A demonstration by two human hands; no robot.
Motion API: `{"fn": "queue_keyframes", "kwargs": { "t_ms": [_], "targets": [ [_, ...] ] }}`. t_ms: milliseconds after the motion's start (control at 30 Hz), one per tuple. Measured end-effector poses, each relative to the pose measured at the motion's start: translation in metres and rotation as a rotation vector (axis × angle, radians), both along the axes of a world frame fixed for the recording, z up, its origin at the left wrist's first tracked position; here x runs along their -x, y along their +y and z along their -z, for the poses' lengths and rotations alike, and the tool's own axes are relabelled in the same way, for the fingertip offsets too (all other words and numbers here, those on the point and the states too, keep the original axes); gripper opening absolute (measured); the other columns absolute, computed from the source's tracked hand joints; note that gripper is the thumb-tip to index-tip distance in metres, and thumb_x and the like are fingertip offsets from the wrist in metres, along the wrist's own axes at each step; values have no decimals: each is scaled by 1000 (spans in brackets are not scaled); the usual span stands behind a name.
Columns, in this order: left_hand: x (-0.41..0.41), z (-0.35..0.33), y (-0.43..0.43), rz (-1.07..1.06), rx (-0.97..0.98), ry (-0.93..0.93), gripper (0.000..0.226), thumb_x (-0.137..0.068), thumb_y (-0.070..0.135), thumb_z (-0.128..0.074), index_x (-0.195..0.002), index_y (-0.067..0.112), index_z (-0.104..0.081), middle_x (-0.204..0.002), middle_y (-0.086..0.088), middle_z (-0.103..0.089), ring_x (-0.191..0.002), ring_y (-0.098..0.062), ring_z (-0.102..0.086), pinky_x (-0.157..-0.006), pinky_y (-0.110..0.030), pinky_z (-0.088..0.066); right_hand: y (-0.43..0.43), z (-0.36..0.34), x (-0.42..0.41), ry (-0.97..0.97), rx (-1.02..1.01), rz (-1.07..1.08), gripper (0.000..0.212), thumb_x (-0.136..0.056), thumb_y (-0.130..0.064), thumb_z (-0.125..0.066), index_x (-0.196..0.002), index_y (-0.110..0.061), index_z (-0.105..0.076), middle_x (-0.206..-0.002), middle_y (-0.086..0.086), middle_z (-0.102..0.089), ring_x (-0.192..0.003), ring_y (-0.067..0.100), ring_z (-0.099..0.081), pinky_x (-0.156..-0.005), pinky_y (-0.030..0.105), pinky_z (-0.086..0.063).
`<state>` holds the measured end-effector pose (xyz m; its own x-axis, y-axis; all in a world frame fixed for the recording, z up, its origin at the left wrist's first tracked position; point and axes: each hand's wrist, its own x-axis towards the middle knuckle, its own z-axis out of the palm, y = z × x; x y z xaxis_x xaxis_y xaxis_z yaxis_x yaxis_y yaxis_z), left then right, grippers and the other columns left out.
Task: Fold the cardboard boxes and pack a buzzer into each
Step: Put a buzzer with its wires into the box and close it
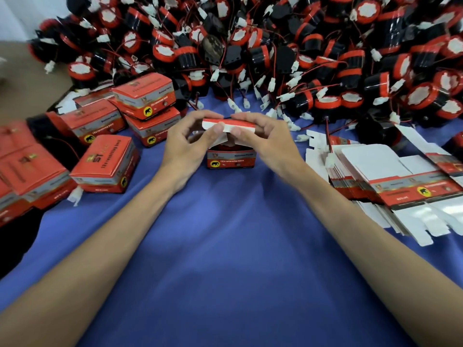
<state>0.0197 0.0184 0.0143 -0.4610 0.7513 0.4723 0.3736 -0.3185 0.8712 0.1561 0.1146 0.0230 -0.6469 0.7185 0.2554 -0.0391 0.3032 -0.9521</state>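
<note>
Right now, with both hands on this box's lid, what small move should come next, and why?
Probably fold the lid flap down and tuck it into the box. Both the left hand and right hand pinch its creased edge above the open top, and a red part already sits inside.

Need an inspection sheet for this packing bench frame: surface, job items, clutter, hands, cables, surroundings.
Surface: blue cloth covers the table.
Job's things: box at centre, its flap raised, contents mostly hidden; buzzers piled behind; closed boxes stacked on the left; flat blanks stacked on the right.
Clutter: nothing seen.
Grippers: left hand and right hand both pinch the flap.
Cables: red and black leads with white connectors spill from the pile onto the cloth and blanks.
Surroundings: pale wall at top left.
</note>
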Motion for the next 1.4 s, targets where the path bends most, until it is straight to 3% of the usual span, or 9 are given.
{"fn": "queue_keyframes", "kwargs": {
  "t_ms": [433, 600, 700, 767, 833, 1067, 1167, 1267, 1400],
  "targets": [
    [0, 0, -1, -35, 13, 89, 15, -92, 11, -63, -102, 23, -64, -102, 6, -65, -99, -2, -61, -89, -25, -50, -6, 4, 3, 86, -35, 73, 19, -88, -10, -67, -106, -13, -71, -99, 1, -73, -91, 12, -71, -85, 26, -55],
    [1, 0, -2, -29, 6, 100, 25, -89, 6, -64, -109, 20, -63, -102, -1, -64, -98, -1, -60, -89, -27, -50, -10, 9, 2, 127, -117, 138, 19, -91, -5, -62, -108, -10, -69, -99, 8, -71, -93, 21, -69, -87, 35, -55],
    [2, 1, -2, -33, 6, 151, 28, -86, 7, -68, -113, 15, -63, -104, -3, -63, -98, 1, -61, -88, -24, -51, -12, 11, 2, 81, -295, 292, 16, -88, -10, -67, -103, -8, -72, -92, 3, -69, -84, 7, -63, -77, 17, -49],
    [5, 1, -2, -34, 7, 208, 30, -84, 6, -70, -113, 12, -63, -105, -5, -63, -99, 2, -61, -88, -22, -51, -9, 11, -1, 37, -382, 328, 18, -85, -11, -71, -102, -9, -74, -83, -3, -55, -75, 1, -51, -70, 9, -40],
    [8, 1, -3, -33, 25, 281, 30, -83, 7, -71, -112, 11, -64, -106, -2, -63, -100, -1, -60, -91, -24, -50, -3, 10, -6, -19, -421, 281, 23, -83, -11, -73, -106, -8, -73, -81, -5, -40, -73, 0, -42, -68, 9, -37],
    [13, 1, -8, -10, 41, 443, 24, -85, 7, -71, -109, 3, -70, -113, -3, -63, -107, -15, -59, -96, -29, -48, 1, 10, -13, -47, -534, 192, 25, -81, -5, -74, -104, 2, -71, -80, 14, -55, -73, 21, -53, -66, 19, -43],
    [11, 2, -9, -137, 12, 589, 23, -85, 17, -72, -106, 9, -72, -111, 4, -64, -99, -23, -47, -91, -30, -39, 1, 10, -13, -44, -540, 194, 23, -81, -5, -74, -102, 4, -72, -79, 20, -57, -71, 25, -54, -64, 23, -43],
    [10, 1, -9, -191, 14, 643, 23, -85, 26, -70, -107, 17, -72, -112, 8, -62, -95, -23, -36, -87, -42, -35, 0, 11, -14, -39, -594, 197, 23, -81, -9, -75, -102, 0, -73, -90, 19, -58, -82, 22, -55, -74, 17, -44],
    [13, 5, -6, -47, 103, 648, 41, -88, 27, -64, -126, 12, -63, -132, 5, -53, -122, -21, -44, -108, -36, -34, 0, 13, -14, -123, -626, 113, 38, -81, -17, -76, -116, -5, -68, -135, 13, -51, -125, 22, -49, -102, 25, -42]
  ]
}}
